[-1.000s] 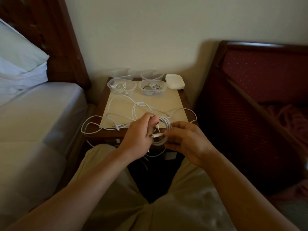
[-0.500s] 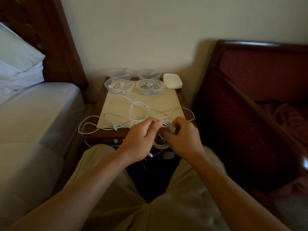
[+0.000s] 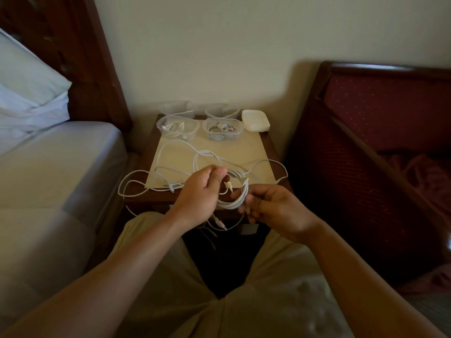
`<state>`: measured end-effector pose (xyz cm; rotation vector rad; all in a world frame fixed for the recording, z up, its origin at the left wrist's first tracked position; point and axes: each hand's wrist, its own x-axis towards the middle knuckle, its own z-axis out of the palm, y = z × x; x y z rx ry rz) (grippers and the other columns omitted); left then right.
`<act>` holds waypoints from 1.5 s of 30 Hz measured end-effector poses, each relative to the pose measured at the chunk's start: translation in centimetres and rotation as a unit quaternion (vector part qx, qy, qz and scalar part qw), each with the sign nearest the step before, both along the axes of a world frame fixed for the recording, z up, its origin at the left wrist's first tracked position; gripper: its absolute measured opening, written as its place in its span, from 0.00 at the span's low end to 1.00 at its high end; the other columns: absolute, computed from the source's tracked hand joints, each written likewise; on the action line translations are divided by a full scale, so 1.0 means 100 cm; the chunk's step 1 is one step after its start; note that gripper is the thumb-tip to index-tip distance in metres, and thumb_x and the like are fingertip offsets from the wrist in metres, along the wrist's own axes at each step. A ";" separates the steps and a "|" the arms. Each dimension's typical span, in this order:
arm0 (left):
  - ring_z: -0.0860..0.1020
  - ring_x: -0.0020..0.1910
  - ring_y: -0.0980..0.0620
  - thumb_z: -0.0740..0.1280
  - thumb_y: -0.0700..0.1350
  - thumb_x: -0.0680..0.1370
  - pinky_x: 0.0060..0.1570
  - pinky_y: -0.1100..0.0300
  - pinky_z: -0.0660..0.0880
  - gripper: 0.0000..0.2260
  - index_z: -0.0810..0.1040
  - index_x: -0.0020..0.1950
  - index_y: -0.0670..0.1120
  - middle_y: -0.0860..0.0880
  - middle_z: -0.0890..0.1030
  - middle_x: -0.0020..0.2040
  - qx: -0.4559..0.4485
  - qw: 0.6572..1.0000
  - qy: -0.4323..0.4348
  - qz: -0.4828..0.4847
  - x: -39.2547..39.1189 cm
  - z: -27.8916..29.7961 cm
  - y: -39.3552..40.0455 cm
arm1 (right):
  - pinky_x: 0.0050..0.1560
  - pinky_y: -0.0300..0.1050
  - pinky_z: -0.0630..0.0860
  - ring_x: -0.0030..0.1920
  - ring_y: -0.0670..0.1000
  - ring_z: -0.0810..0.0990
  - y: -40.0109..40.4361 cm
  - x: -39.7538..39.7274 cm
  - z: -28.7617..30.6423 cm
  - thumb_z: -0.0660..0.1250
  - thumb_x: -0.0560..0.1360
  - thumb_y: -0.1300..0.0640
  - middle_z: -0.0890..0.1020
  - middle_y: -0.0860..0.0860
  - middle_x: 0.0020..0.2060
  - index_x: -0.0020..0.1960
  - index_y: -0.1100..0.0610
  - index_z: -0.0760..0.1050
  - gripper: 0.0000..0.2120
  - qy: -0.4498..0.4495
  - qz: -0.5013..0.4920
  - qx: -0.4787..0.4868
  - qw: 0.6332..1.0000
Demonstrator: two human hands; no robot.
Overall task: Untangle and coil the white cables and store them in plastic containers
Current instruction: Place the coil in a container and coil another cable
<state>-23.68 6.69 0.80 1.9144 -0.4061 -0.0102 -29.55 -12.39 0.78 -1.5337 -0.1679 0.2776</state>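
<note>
I am holding the coiled white cable (image 3: 235, 193) up in front of the desk (image 3: 269, 152); my hands have drawn apart since half a second ago, so the loops are now showing as a finished ring; I judge it is nearly ready for a container. My left hand (image 3: 201, 191) is pinching the top of the coil; my right hand (image 3: 275, 211) is curling its grip round the lower right side. Loose white cables (image 3: 170, 167) are still sprawling over the desk; two clear containers (image 3: 223, 129) behind are already holding coils. The plug ends dangling below are hard to make out; two rear containers are looking blurred.
</note>
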 end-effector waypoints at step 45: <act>0.83 0.44 0.49 0.61 0.50 0.85 0.51 0.47 0.78 0.13 0.82 0.48 0.48 0.46 0.85 0.43 0.005 0.999 0.025 -0.044 -0.002 -0.008 0.006 | 0.34 0.48 0.51 0.33 0.53 0.52 0.010 -0.003 -0.006 0.55 0.86 0.56 0.60 0.50 0.32 0.61 0.60 0.81 0.17 0.049 -0.049 0.057 0.996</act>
